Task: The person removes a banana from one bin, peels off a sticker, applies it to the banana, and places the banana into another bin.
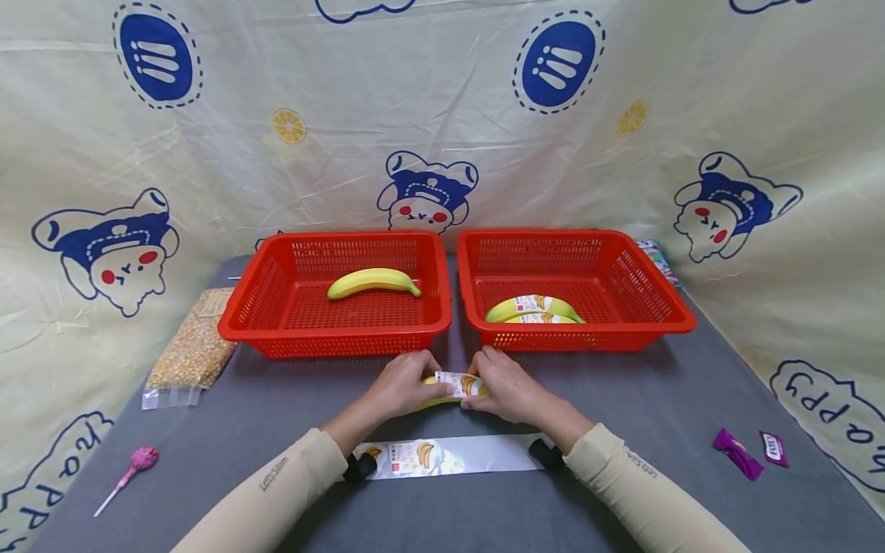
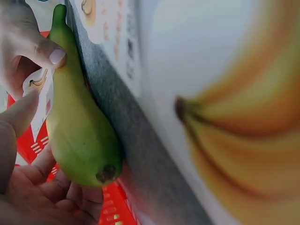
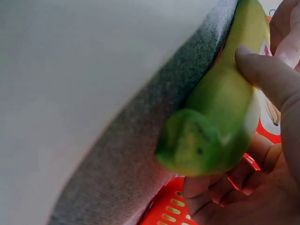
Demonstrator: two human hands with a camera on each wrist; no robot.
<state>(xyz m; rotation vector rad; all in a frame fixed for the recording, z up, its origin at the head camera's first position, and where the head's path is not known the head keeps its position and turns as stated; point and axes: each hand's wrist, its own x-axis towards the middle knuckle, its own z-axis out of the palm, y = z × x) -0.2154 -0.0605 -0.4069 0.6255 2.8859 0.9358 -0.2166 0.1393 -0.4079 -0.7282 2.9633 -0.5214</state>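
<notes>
Just in front of the two baskets, a yellow-green banana [image 2: 82, 117] lies between my hands. My left hand [image 1: 404, 382] holds one end, fingers curled behind it and thumb at a white label [image 1: 452, 382] with a banana picture. At the stem end, my right hand [image 1: 510, 388] grips the banana [image 3: 225, 98], its thumb pressing the peel. The label lies along the banana's side, and part of it is free of the peel in the left wrist view. Below my wrists, a strip of label backing [image 1: 477, 455] with printed banana labels lies on the table.
The left red basket [image 1: 332, 342] holds one unlabelled banana [image 1: 373, 282]. In the right red basket [image 1: 588, 336] are labelled bananas [image 1: 501, 310]. A bag of yellow kernels [image 1: 190, 346] and a lollipop [image 1: 144, 458] lie left; a purple-wrapped candy [image 1: 737, 455] and small packet [image 1: 773, 448] lie right.
</notes>
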